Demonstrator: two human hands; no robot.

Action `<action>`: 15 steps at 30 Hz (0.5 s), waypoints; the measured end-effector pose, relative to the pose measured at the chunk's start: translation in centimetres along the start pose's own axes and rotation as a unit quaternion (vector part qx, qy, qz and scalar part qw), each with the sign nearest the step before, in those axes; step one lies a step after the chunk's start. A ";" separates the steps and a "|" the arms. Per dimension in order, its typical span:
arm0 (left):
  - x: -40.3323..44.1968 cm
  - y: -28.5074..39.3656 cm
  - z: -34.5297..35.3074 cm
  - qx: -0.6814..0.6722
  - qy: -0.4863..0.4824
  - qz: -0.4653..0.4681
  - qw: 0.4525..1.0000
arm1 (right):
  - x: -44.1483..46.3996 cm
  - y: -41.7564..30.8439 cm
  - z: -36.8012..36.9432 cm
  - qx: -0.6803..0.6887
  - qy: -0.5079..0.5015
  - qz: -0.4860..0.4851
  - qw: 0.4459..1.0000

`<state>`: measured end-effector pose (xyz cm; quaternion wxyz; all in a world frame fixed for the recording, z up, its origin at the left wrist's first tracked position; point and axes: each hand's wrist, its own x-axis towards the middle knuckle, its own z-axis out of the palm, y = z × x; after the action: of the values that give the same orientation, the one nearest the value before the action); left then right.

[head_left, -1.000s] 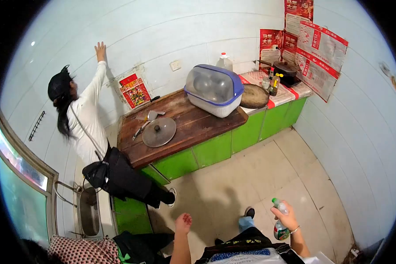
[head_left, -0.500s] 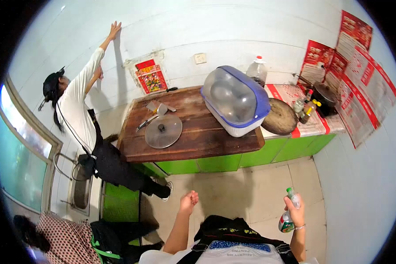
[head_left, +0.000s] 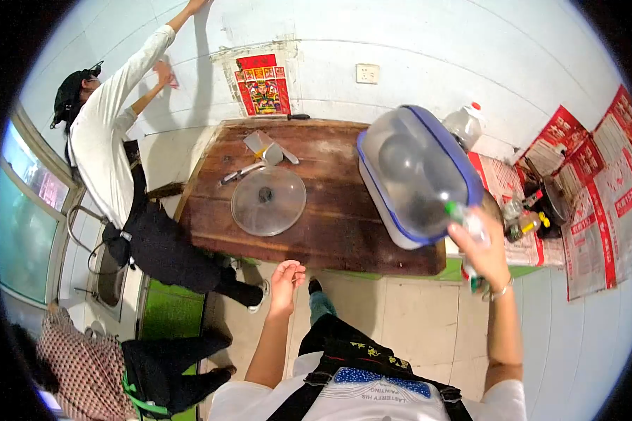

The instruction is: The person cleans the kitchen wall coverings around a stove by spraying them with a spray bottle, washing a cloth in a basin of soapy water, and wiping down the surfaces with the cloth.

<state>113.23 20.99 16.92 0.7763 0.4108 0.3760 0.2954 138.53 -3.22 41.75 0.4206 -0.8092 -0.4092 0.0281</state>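
My right hand (head_left: 490, 249) is wrapped around a clear bottle (head_left: 472, 223) with a green cap and a green and red label at its lower end. The bottle is slightly blurred and overlaps the front right corner of the lidded plastic bin (head_left: 418, 168) from my viewpoint. My left hand (head_left: 286, 284) holds nothing, its fingers loosely curled and partly apart, just short of the front edge of the wooden counter (head_left: 351, 245). A glass pot lid (head_left: 269, 203) lies on that counter, with a cleaver (head_left: 258, 144) and other utensils behind it.
A person in a white top (head_left: 105, 151) reaches up at the wall on the left. Another person in a patterned shirt (head_left: 81, 365) is at lower left near the sink (head_left: 111, 284). Seasoning bottles (head_left: 523, 226) and a dark pot (head_left: 556, 200) stand on the right.
I have stepped toward the counter. My right hand has risen with the bottle to the bin's corner. My left hand has moved forward and its fingers have loosened.
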 end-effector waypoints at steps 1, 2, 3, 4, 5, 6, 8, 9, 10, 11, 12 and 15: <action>1.8 1.3 0.4 -0.001 -0.007 0.013 1.000 | 4.0 -1.8 1.1 -0.011 -0.001 -0.026 1.000; 4.0 2.4 1.1 -0.005 -0.015 0.016 1.000 | 8.3 -3.0 2.2 -0.014 0.015 -0.043 0.999; 6.5 3.6 0.9 0.002 -0.023 0.035 0.999 | 12.7 -3.4 3.8 -0.029 0.015 -0.051 0.998; 8.6 4.3 0.7 0.007 -0.031 0.049 0.998 | 16.6 -4.6 5.4 -0.003 0.023 -0.051 0.998; 10.6 5.1 0.8 -0.005 -0.042 0.047 0.998 | 20.8 -5.8 6.4 -0.068 0.042 -0.057 0.995; 12.6 6.1 0.8 -0.019 -0.048 0.050 0.997 | 25.1 -6.5 7.7 -0.112 0.046 -0.069 0.990; 15.3 8.8 1.5 0.011 -0.034 0.046 0.998 | 32.1 -6.6 10.1 -0.168 0.042 -0.079 0.982; 16.6 9.8 1.2 -0.020 -0.042 0.047 0.998 | 35.1 -6.7 11.4 -0.178 0.039 -0.098 0.978; 17.9 10.6 0.7 -0.011 -0.023 0.043 0.999 | 37.3 -6.4 13.0 -0.183 0.035 -0.116 0.976; 19.1 11.0 0.2 -0.011 -0.015 0.047 0.999 | 39.3 -6.2 14.2 -0.176 0.029 -0.122 0.976; 19.9 11.4 0.0 -0.013 -0.008 0.048 0.999 | 41.1 -6.0 14.9 -0.181 0.020 -0.120 0.976; 22.7 11.9 -1.0 -0.027 0.007 0.050 0.998 | 46.7 -4.3 16.8 -0.225 0.020 -0.123 0.966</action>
<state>122.94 44.59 19.04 0.7690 0.4059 0.3522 0.3463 160.23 41.22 47.95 0.2362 -0.8271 -0.4924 -0.1328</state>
